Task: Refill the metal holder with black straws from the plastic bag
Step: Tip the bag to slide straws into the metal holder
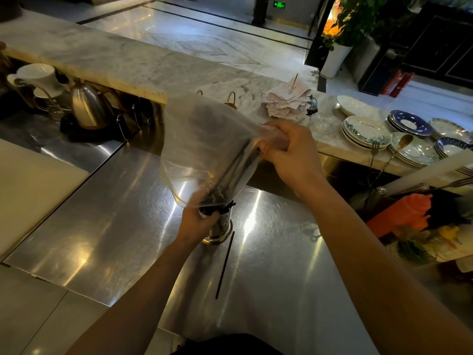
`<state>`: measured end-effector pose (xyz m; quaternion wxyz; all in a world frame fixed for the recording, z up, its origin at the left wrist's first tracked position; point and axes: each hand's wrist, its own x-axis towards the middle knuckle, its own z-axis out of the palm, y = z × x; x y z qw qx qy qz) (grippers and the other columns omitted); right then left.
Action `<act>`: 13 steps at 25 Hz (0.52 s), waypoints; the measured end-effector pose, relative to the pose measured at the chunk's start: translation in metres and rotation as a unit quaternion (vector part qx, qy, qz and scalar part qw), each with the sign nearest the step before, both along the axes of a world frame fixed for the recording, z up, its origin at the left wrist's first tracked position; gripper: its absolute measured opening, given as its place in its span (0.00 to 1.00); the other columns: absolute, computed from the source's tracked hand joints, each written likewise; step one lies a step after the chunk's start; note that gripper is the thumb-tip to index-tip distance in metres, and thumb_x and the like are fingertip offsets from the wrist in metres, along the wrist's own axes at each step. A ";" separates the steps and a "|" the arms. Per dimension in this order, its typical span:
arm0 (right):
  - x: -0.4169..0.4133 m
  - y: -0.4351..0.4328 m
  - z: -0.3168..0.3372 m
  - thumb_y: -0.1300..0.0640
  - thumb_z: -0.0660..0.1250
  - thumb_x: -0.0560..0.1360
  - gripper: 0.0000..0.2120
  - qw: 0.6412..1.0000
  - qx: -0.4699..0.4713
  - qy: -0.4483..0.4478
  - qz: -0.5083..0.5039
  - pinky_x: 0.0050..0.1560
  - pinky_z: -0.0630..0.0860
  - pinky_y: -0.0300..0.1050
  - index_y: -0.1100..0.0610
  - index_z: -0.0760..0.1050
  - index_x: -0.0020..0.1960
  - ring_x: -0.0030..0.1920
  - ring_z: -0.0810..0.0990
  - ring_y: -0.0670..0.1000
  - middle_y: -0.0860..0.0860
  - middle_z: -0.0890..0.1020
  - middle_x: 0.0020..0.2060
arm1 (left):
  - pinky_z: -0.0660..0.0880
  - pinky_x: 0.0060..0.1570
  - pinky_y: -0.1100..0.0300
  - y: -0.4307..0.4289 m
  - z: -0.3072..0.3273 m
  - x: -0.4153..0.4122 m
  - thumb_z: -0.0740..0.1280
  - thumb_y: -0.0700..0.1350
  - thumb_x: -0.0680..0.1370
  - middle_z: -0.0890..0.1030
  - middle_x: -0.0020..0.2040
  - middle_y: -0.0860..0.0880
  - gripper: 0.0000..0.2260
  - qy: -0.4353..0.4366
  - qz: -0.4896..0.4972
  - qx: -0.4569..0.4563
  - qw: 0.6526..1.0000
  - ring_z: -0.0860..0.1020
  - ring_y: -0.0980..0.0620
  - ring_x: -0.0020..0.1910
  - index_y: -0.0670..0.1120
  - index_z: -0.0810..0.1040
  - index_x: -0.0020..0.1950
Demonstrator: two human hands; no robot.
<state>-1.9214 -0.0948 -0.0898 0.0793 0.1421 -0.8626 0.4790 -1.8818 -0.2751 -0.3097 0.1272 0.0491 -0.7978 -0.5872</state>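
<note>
1. Nearest me, one loose straw (pixel 224 265) lies flat on the steel counter (pixel 115 226), just in front of the holder's base. It has missed the holder and will need picking up.
2. The metal holder (pixel 218 233) stands upright on the counter. The left hand (pixel 198 221) is wrapped round its top, fingers curled over the gathered mouth of the plastic bag (pixel 199 139) and pinning it to the rim. A few dark tips poke out at the rim, so some straws look to be in.
3. Above it the bag is tipped mouth-down over the holder. A dark bundle of black straws (pixel 240 160) slants inside it, the lower ends down by the opening.
4. The right hand (pixel 289 152) holds the bag's upper end, fingers closed tight on the plastic and apparently on the straw ends through it.
5. I would judge the refill as midway: the pour is under way and much of the bundle is not yet in. What remains is to feed the rest down, pull the bag clear and collect the stray.
6. Further off sit a kettle (pixel 87 108) on the left and stacked plates (pixel 366 133) on the marble ledge.
</note>
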 end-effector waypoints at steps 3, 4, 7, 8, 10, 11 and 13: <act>0.004 -0.003 -0.001 0.61 0.71 0.74 0.13 1.000 -0.017 0.010 0.008 0.44 0.75 0.26 0.52 0.77 0.57 0.45 0.75 0.27 0.35 0.76 0.43 | 0.73 0.60 0.66 -0.001 0.000 0.000 0.76 0.47 0.66 0.76 0.60 0.48 0.28 0.006 -0.005 0.018 1.000 0.75 0.55 0.60 0.42 0.75 0.64; 0.006 -0.005 -0.005 0.61 0.71 0.74 0.13 0.999 -0.043 -0.002 0.011 0.44 0.74 0.24 0.53 0.76 0.57 0.45 0.75 0.26 0.36 0.77 0.44 | 0.73 0.60 0.64 0.000 0.000 0.000 0.78 0.47 0.66 0.76 0.59 0.48 0.28 -0.001 0.006 0.031 0.999 0.75 0.55 0.59 0.42 0.75 0.64; 0.013 -0.013 -0.026 0.61 0.73 0.72 0.15 0.983 -0.155 -0.098 0.023 0.48 0.79 0.32 0.55 0.76 0.58 0.49 0.81 0.37 0.45 0.82 0.50 | 0.76 0.57 0.59 0.003 0.002 0.000 0.81 0.51 0.61 0.79 0.54 0.53 0.31 -0.020 0.045 0.078 0.996 0.78 0.55 0.56 0.43 0.77 0.60; 0.014 -0.015 -0.035 0.61 0.73 0.72 0.15 0.979 -0.160 -0.122 0.021 0.51 0.80 0.37 0.55 0.77 0.57 0.50 0.82 0.41 0.47 0.83 0.50 | 0.77 0.56 0.59 0.004 0.003 0.000 0.80 0.54 0.60 0.80 0.53 0.54 0.31 -0.018 0.048 0.086 0.995 0.79 0.55 0.54 0.44 0.77 0.58; 0.015 -0.018 -0.051 0.61 0.74 0.71 0.13 0.980 -0.132 -0.150 0.020 0.54 0.80 0.44 0.55 0.78 0.55 0.50 0.82 0.44 0.48 0.83 0.49 | 0.77 0.54 0.59 0.004 0.003 -0.001 0.77 0.58 0.60 0.80 0.53 0.54 0.31 -0.015 0.041 0.084 0.995 0.79 0.55 0.54 0.45 0.77 0.58; 0.015 -0.019 -0.057 0.60 0.74 0.72 0.11 0.982 -0.111 -0.154 0.020 0.54 0.80 0.46 0.55 0.78 0.53 0.50 0.82 0.45 0.48 0.83 0.48 | 0.77 0.54 0.60 0.003 0.003 -0.001 0.76 0.59 0.61 0.80 0.54 0.53 0.32 -0.017 0.037 0.078 0.996 0.79 0.55 0.55 0.44 0.77 0.59; 0.015 -0.021 -0.065 0.59 0.73 0.73 0.08 0.988 -0.071 -0.137 0.016 0.55 0.80 0.50 0.56 0.79 0.52 0.49 0.82 0.47 0.49 0.84 0.46 | 0.76 0.55 0.61 0.000 0.001 -0.001 0.76 0.59 0.61 0.79 0.57 0.49 0.34 -0.019 0.034 0.064 0.997 0.78 0.53 0.57 0.43 0.76 0.62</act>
